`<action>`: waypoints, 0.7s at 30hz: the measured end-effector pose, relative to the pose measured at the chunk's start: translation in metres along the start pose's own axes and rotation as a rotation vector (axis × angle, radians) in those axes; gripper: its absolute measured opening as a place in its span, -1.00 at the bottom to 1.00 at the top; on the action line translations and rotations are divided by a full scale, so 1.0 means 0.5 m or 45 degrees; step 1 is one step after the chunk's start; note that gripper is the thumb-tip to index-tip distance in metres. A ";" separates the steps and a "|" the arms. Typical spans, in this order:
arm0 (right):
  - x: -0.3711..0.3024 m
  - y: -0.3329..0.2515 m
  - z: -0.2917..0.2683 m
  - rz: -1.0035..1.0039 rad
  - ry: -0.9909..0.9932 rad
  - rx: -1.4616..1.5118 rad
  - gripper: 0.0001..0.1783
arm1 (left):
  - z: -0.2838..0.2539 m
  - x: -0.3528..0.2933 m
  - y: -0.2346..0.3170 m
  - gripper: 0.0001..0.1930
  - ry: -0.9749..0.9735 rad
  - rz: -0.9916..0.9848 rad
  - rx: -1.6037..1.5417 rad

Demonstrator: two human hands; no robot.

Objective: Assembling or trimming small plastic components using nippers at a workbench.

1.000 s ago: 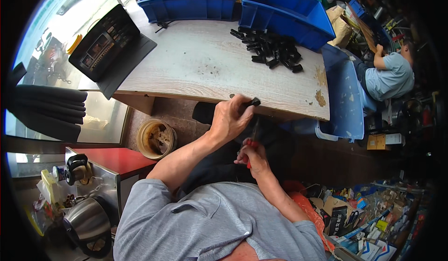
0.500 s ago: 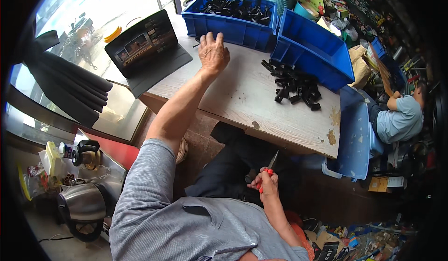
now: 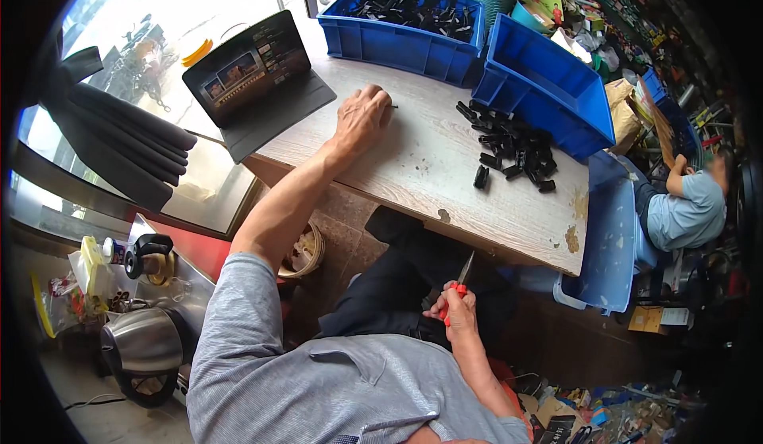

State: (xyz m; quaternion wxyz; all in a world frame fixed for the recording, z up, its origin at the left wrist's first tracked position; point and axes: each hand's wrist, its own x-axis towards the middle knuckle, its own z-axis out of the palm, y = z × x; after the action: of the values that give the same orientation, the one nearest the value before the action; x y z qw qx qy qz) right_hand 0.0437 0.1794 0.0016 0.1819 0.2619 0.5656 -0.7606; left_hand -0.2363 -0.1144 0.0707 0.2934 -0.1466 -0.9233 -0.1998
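Observation:
My left hand (image 3: 363, 116) is on the wooden table (image 3: 413, 158), just right of the tablet. Its fingers are curled, and a small dark end juts out beside them; the rest is hidden. Over my lap, my right hand (image 3: 457, 313) is closed around the red handles of a tool (image 3: 459, 289) with a pointed metal tip; whether pliers or scissors is unclear. Short black plastic pieces (image 3: 517, 146) lie in a loose pile on the table's right part. Many more black pieces (image 3: 409, 11) fill a blue crate (image 3: 397, 47) at the back.
A second blue crate (image 3: 548, 86) stands tilted behind the pile. The tablet (image 3: 258, 79) is propped at the left. A light-blue tub (image 3: 604, 237) stands past the table's right end, with another person (image 3: 683, 210) beyond. A steel kettle (image 3: 143, 345) sits lower left, a waste basket (image 3: 306, 253) below the table.
My left hand has come down and nearer from in front of the full crate, its fingers curling. Pieces at the pile's near edge lie differently. My right hand keeps its hold. The view has shifted slightly.

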 end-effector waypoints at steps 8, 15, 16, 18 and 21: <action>-0.004 -0.048 0.028 -0.153 -0.164 0.119 -0.87 | -0.107 -0.219 0.264 -0.84 -0.260 -0.617 -1.566; -0.013 -0.068 0.050 -0.309 -0.135 0.249 -0.80 | -0.062 -0.369 0.363 -0.82 -0.579 -1.007 -2.115; -0.013 -0.064 0.047 -0.314 -0.142 0.247 -0.80 | -0.056 -0.381 0.366 -0.82 -0.542 -1.114 -2.190; -0.011 -0.051 0.036 -0.257 -0.161 0.261 -0.77 | -0.042 -0.397 0.373 -0.81 -0.501 -1.215 -2.266; -0.016 -0.041 0.037 -0.262 -0.160 0.246 -0.75 | -0.033 -0.409 0.381 -0.81 -0.461 -1.288 -2.269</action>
State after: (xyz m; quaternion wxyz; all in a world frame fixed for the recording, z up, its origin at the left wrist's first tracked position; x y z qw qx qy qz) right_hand 0.0347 0.1675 0.0261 0.1121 0.1707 0.5012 -0.8409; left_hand 0.0062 0.0137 0.0141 -0.1823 0.0662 -0.4250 -0.8842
